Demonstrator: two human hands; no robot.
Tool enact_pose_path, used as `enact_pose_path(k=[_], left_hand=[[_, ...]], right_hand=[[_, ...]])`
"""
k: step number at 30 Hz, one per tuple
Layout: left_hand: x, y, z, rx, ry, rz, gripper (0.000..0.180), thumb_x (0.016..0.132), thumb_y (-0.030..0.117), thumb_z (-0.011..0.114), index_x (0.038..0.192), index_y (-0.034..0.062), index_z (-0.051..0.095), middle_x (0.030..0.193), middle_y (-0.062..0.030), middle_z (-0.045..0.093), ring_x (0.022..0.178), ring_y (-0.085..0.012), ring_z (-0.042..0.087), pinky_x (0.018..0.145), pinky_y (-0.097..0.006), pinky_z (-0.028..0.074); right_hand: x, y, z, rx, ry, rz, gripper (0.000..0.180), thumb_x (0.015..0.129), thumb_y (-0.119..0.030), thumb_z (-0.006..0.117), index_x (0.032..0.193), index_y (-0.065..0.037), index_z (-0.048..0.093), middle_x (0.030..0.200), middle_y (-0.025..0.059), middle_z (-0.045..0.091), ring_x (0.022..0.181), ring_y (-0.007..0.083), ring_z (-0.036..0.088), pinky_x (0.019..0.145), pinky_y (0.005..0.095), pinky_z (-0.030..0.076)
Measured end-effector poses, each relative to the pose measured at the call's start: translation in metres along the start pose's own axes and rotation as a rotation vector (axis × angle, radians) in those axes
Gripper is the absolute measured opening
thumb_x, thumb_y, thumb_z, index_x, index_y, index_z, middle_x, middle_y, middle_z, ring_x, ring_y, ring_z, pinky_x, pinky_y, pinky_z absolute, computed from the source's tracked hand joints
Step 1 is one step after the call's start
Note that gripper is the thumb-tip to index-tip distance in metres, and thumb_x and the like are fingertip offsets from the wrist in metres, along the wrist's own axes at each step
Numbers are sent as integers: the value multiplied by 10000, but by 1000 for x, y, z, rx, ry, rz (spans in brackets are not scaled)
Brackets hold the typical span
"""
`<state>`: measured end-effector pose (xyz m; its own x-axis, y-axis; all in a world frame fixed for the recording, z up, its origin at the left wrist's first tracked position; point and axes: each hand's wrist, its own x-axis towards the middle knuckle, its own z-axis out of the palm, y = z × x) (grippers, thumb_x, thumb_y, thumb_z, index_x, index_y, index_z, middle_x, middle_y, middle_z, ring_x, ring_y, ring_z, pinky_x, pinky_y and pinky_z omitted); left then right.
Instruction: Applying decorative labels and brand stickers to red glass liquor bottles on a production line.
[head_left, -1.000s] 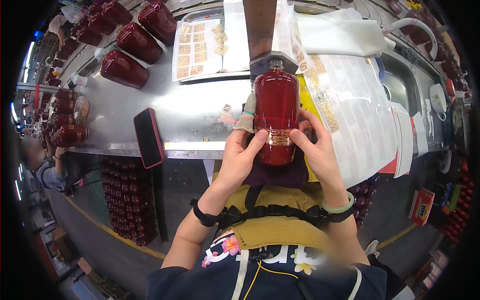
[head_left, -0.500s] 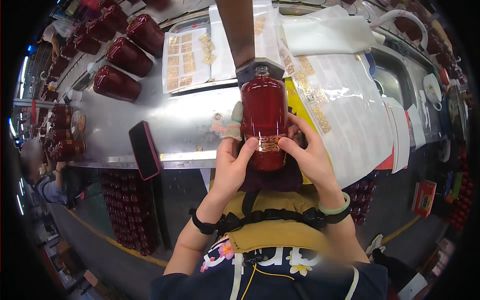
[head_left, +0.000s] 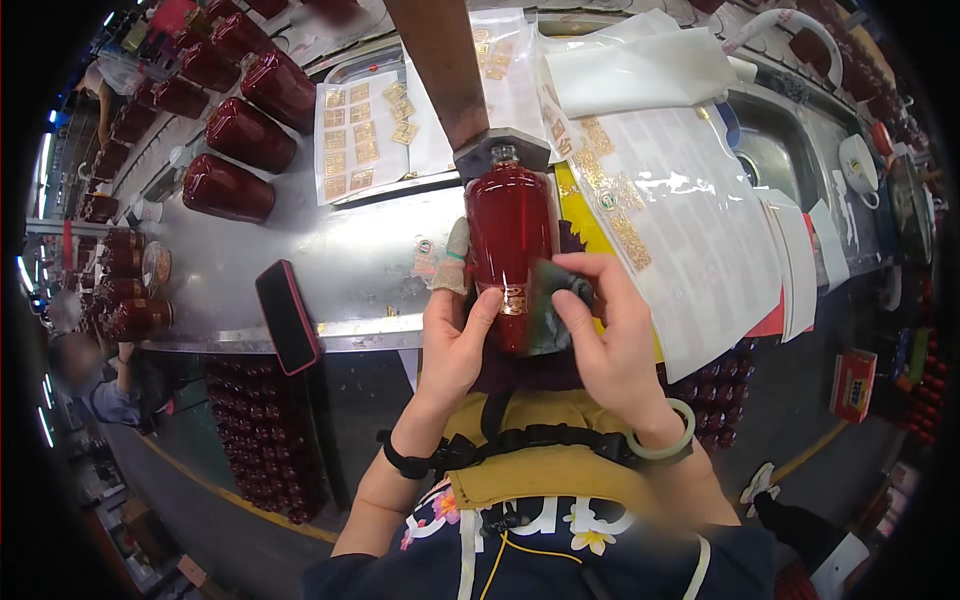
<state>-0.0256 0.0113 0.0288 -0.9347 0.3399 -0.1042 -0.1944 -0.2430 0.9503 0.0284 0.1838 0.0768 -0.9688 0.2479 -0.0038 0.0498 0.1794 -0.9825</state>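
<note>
A dark red glass bottle (head_left: 508, 225) lies with its neck away from me, against a dark metal block (head_left: 500, 150). My left hand (head_left: 452, 335) grips its left side. Cloth covers (head_left: 457, 255) sheathe fingers of that hand, and its thumb presses by a gold patterned decal (head_left: 513, 300) near the bottle's base. In my right hand (head_left: 610, 335) is a dark, flat, greenish pad (head_left: 550, 310), pinched between thumb and fingers. The pad stands against the bottle's right side and hides part of the decal; its exact kind cannot be made out.
White sheets with gold decals (head_left: 350, 140) lie at back left, and a large translucent sheet (head_left: 680, 220) covers the right. A phone (head_left: 287, 315) rests on the metal table's (head_left: 370, 260) front edge. Several red bottles (head_left: 228, 188) stand at left. A brown post (head_left: 440, 70) rises beyond the bottle.
My right hand has left the decal's right end and now holds the dark pad against the bottle. My left hand keeps its grip. The whole view has shifted slightly.
</note>
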Motion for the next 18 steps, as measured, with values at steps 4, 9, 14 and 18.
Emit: enact_pose_path(k=[4, 9, 14, 18], left_hand=[[3, -5, -1, 42, -23, 61, 687, 1072, 50, 591, 1657, -41, 242, 1666, -168, 380, 1505, -233, 412, 1240, -378, 329], [2, -4, -1, 27, -15, 73, 692, 1065, 26, 581, 1658, -48, 231, 1673, -169, 366, 1512, -235, 403, 1246, -382, 320], [-4, -1, 1, 462, 111, 243, 750, 1040, 39, 612, 1656, -69, 198, 1693, -203, 345, 1525, -311, 400, 1259, -419, 297], [-17, 0, -17, 1244, -52, 664, 733, 1010, 460, 680, 1578, 39, 486, 1669, -252, 364, 1498, -451, 395, 1228, -561, 294]], right_hand=[[0, 25, -9, -256, 150, 32, 206, 988, -21, 641, 1190, 22, 642, 1060, 214, 670, 954, 392, 678, 819, 432, 533], [-7, 8, -7, -135, 169, -14, 206, 989, -18, 646, 1192, 12, 659, 1056, 189, 683, 922, 374, 677, 813, 409, 526], [-3, 43, -18, -282, 224, 17, 188, 988, -21, 642, 1169, 29, 652, 1007, 213, 694, 885, 377, 683, 786, 403, 528], [-3, 46, -37, -167, 319, -38, 183, 1024, -34, 625, 1193, 30, 654, 949, 136, 688, 814, 209, 651, 736, 338, 509]])
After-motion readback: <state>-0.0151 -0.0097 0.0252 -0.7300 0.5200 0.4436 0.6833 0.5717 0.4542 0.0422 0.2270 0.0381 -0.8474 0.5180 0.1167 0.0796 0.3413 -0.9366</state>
